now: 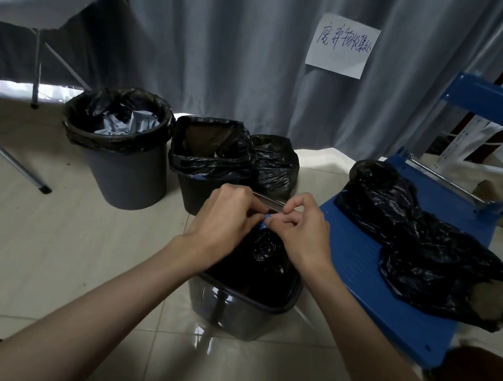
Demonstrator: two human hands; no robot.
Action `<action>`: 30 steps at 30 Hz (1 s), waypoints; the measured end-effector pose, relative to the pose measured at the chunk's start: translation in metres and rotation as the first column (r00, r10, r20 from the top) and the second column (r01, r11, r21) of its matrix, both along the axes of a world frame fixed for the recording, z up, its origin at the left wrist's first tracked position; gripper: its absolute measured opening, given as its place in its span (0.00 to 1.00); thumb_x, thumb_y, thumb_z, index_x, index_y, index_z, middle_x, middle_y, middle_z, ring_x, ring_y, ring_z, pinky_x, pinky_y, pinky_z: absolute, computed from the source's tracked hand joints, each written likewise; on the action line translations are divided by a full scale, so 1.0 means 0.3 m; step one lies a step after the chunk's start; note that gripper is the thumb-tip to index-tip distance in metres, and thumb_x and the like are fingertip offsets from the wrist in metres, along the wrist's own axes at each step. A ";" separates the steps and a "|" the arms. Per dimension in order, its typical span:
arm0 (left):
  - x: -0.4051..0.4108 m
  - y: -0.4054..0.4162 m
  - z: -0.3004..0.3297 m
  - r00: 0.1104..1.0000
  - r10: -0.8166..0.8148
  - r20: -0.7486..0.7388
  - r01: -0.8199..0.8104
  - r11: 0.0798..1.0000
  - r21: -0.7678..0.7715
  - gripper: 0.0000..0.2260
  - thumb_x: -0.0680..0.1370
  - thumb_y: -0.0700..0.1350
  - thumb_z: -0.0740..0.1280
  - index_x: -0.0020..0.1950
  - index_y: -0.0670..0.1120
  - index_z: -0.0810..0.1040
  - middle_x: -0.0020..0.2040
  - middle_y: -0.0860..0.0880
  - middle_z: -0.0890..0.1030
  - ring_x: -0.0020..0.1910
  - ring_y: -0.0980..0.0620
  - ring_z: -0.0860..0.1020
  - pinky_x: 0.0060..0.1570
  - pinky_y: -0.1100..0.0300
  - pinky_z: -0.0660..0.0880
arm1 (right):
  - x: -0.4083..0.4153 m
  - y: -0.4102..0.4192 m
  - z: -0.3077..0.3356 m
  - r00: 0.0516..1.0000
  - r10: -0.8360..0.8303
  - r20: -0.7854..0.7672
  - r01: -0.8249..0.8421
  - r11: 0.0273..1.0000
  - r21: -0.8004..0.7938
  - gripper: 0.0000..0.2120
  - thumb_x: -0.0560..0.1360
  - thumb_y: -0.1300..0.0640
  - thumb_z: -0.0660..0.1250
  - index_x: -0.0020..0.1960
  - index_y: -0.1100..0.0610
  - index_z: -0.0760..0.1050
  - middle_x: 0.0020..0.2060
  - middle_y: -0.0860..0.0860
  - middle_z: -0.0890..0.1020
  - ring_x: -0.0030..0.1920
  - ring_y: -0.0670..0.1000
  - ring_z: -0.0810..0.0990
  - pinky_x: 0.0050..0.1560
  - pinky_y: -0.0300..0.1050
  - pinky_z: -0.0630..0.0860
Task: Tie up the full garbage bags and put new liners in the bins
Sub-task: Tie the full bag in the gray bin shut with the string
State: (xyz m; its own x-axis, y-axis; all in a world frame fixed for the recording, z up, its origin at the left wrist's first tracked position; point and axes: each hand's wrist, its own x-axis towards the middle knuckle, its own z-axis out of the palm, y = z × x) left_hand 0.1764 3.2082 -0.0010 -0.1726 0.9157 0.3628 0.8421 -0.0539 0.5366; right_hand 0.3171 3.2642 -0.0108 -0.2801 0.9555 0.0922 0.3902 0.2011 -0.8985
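A dark square bin (240, 311) stands on the floor in front of me with a black garbage bag (267, 249) gathered at its top. My left hand (225, 219) and my right hand (302, 228) meet above the bag's neck, both pinching its blue drawstring (266, 220). Behind stand a round grey bin (128, 170) lined in black with pale waste inside, a black-lined square bin (210, 167), and a closed black bag (276, 164) beside it.
A blue hand cart (362, 258) at the right carries filled black bags (427, 243). A folding table (32, 0) with cardboard boxes stands at the left, its legs reaching the tiled floor. Grey curtains with a paper note (342, 46) hang behind.
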 end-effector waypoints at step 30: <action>-0.059 0.022 -0.010 0.604 0.192 0.773 0.218 0.894 -0.392 0.06 0.79 0.38 0.67 0.46 0.40 0.83 0.35 0.48 0.78 0.34 0.56 0.73 0.36 0.67 0.70 | 0.002 -0.008 -0.043 0.987 0.143 0.068 -0.157 0.945 0.286 0.07 0.67 0.59 0.78 0.41 0.54 0.81 0.38 0.46 0.80 0.36 0.46 0.79 0.36 0.34 0.74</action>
State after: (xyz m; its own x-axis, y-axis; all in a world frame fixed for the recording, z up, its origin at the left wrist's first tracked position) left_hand 0.1588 3.2149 -0.0038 -0.1827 0.9324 -0.3118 0.0861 0.3311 0.9397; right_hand 0.3177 3.2619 -0.0237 -0.4286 0.8363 0.3419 0.3749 0.5089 -0.7749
